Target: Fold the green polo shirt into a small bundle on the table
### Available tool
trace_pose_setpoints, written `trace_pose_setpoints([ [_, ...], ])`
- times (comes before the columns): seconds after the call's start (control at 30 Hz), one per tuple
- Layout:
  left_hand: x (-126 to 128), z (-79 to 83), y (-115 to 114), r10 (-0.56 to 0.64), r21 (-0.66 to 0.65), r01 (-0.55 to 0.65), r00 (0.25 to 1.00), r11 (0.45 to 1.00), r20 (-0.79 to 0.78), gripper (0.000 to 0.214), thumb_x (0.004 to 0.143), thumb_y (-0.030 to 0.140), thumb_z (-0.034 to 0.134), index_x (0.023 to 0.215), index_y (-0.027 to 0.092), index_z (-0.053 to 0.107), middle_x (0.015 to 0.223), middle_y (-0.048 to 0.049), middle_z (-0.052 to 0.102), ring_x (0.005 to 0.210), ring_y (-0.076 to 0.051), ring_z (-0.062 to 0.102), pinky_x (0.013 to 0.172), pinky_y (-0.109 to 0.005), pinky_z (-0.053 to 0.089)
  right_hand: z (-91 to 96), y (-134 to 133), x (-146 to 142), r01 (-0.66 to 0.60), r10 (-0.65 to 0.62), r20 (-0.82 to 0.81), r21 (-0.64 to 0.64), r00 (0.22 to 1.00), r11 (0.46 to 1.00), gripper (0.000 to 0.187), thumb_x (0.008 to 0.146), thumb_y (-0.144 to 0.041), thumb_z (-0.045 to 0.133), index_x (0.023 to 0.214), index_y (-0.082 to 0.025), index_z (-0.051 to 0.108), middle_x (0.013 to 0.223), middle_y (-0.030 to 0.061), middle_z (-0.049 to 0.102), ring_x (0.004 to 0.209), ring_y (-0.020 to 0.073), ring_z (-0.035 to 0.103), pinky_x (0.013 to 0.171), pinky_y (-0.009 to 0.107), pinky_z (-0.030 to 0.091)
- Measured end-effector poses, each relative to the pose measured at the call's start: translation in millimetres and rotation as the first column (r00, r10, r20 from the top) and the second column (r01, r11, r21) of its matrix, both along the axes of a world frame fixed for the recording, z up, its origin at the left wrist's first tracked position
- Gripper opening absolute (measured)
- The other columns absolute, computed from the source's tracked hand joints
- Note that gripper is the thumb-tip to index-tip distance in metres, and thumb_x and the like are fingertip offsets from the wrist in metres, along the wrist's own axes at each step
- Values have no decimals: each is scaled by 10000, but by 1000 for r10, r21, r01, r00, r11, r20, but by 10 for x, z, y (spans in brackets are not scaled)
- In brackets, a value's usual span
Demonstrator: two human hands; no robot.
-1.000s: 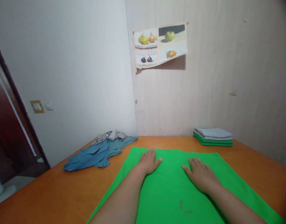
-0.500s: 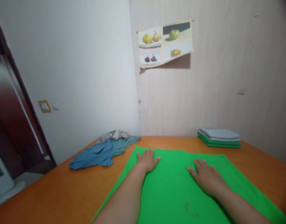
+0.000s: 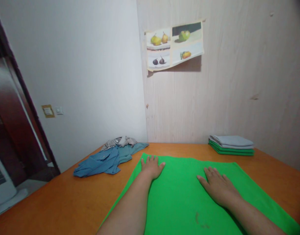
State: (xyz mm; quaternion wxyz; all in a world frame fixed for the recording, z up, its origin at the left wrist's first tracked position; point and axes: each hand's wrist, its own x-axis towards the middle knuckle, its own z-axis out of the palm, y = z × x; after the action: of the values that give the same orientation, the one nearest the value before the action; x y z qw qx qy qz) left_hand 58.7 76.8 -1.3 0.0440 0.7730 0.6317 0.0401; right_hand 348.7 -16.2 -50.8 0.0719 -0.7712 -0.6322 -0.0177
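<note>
A bright green cloth (image 3: 179,192) lies spread out flat in front of me, with a few brownish stains near its lower middle. My left hand (image 3: 151,168) rests on it palm down, fingers spread, close to the far left corner. On the right part of the cloth lies my right hand (image 3: 219,186), also flat with its fingers stretched out and the thumb apart. Neither hand grips anything. The cloth's near edge is out of view.
The cloth lies on an orange-brown table (image 3: 66,199). Crumpled blue clothes (image 3: 103,161) and a striped cloth (image 3: 119,142) lie at the back left. A folded stack of grey cloth (image 3: 234,141) and green cloth (image 3: 234,151) sits at the back right, near the wall.
My left hand has slid slightly left and toward the far edge of the green cloth. My right hand stays in nearly the same place on it.
</note>
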Motion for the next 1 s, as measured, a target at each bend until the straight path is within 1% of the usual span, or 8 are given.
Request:
trace_pose_setpoints([
  [0.17, 31, 18, -18, 11, 27, -11, 1000, 1000, 9, 819, 934, 722, 162, 1534, 202, 364, 1633, -123, 257, 1500, -377, 197, 1154, -703, 119, 44, -22, -27, 0, 0, -5, -6, 1000, 1000, 806, 949, -624, 229, 1529, -84, 375, 1613, 137, 304, 1504, 311, 214, 1206, 533, 196],
  [0.23, 88, 47, -49, -21, 59, 20, 1000, 998, 20, 773, 956, 680, 182, 1529, 195, 364, 1632, -128, 259, 1500, -363, 205, 1158, -691, 134, 69, -35, -40, 2, -2, -1, -18, 1000, 1000, 804, 953, -622, 227, 1536, -85, 362, 1616, 137, 295, 1505, 310, 211, 1206, 529, 195],
  [0.37, 264, 97, -148, -202, 128, 193, 977, 973, 65, 716, 993, 610, 133, 1551, 198, 312, 1647, -105, 220, 1522, -288, 167, 1198, -613, 129, 114, -54, -58, 5, -5, 0, -28, 1000, 1000, 807, 955, -627, 226, 1538, -85, 360, 1616, 141, 294, 1506, 308, 210, 1209, 517, 192],
  [0.5, 386, 92, -242, -317, 59, 313, 946, 948, 70, 808, 963, 686, 88, 1577, 188, 253, 1658, -96, 160, 1534, -285, 103, 1204, -619, 79, 133, -60, -65, -3, 2, -6, -29, 1000, 1000, 810, 958, -626, 235, 1537, -72, 357, 1614, 154, 289, 1504, 315, 213, 1207, 520, 188],
  [0.6, 399, 73, -274, -311, -15, 312, 949, 950, 46, 869, 931, 743, 96, 1586, 188, 232, 1660, -92, 128, 1534, -306, 77, 1190, -655, 39, 144, -65, -74, -3, 3, -20, -22, 1000, 1000, 808, 961, -621, 243, 1537, -65, 352, 1614, 159, 284, 1506, 316, 205, 1206, 527, 182],
  [0.7, 390, 65, -277, -296, -28, 297, 955, 955, 31, 871, 926, 753, 98, 1591, 203, 219, 1660, -86, 120, 1533, -316, 74, 1182, -670, 27, 162, -76, -89, -2, 1, -41, -25, 999, 1000, 809, 964, -620, 248, 1540, -60, 341, 1616, 163, 276, 1510, 316, 188, 1210, 526, 166],
  [0.83, 389, 63, -267, -290, -15, 290, 957, 957, 20, 880, 922, 761, 105, 1589, 199, 228, 1658, -87, 127, 1532, -322, 79, 1180, -672, 43, 197, -84, -106, 4, -6, -59, -41, 998, 999, 810, 964, -628, 246, 1546, -72, 334, 1623, 157, 263, 1517, 304, 167, 1219, 509, 137],
  [1.0, 425, 86, -281, -303, 58, 303, 953, 951, 1, 839, 951, 719, 110, 1573, 181, 280, 1649, -110, 168, 1530, -316, 103, 1186, -659, 47, 267, -90, -130, 8, -13, -66, -76, 998, 997, 815, 967, -632, 237, 1556, -73, 310, 1629, 161, 242, 1519, 304, 155, 1220, 503, 119],
])
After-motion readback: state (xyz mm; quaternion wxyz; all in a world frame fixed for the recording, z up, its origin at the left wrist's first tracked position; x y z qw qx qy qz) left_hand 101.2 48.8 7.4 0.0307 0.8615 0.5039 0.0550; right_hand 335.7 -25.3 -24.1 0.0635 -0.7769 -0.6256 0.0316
